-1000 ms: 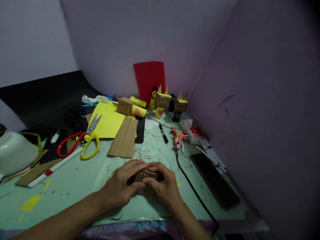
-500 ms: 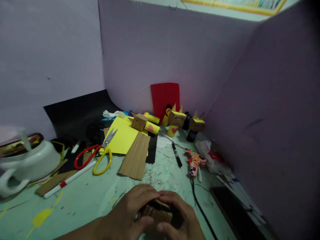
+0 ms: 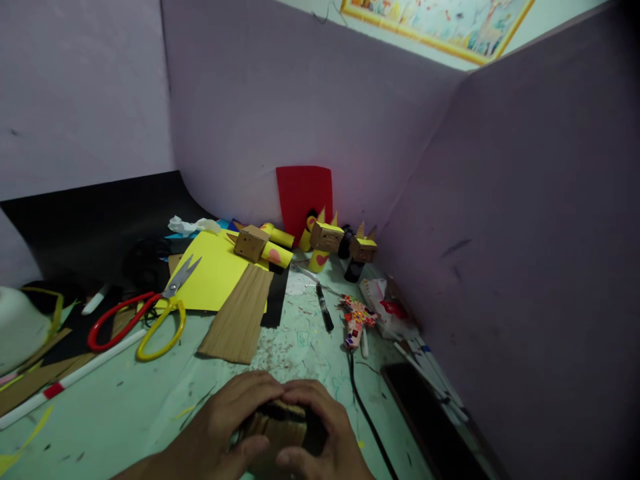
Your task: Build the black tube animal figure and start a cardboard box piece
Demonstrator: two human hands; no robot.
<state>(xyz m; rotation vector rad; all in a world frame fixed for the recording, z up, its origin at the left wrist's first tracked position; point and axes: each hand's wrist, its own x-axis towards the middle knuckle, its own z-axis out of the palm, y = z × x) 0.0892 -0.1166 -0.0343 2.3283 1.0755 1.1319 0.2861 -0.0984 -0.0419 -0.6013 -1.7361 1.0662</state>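
Near the front edge of the view, my left hand (image 3: 233, 420) and my right hand (image 3: 323, 427) curl around a small brown cardboard piece (image 3: 283, 437) from both sides. The fingertips of both hands meet over its far edge, and both thumbs lie along its near side. It looks box-like with a dark gap near the top; much of it is hidden by my fingers. Beyond my hands lies a flat corrugated cardboard strip (image 3: 239, 317), partly over a yellow paper sheet (image 3: 200, 283). Scissors (image 3: 160, 303) with red and yellow handles rest open to the left.
Cardboard-headed figures stand at the back, such as a yellow figure (image 3: 324, 243) and a black figure (image 3: 359, 253); another figure (image 3: 253, 243) lies down. A patterned glue gun (image 3: 356, 320) with a black cord, a black marker (image 3: 324, 308), a dark phone-like slab (image 3: 430, 420) and a white pot (image 3: 20, 333) surround.
The camera view has turned to the right, so everything sits further left in the picture. Both hands keep their hold on the cardboard piece.
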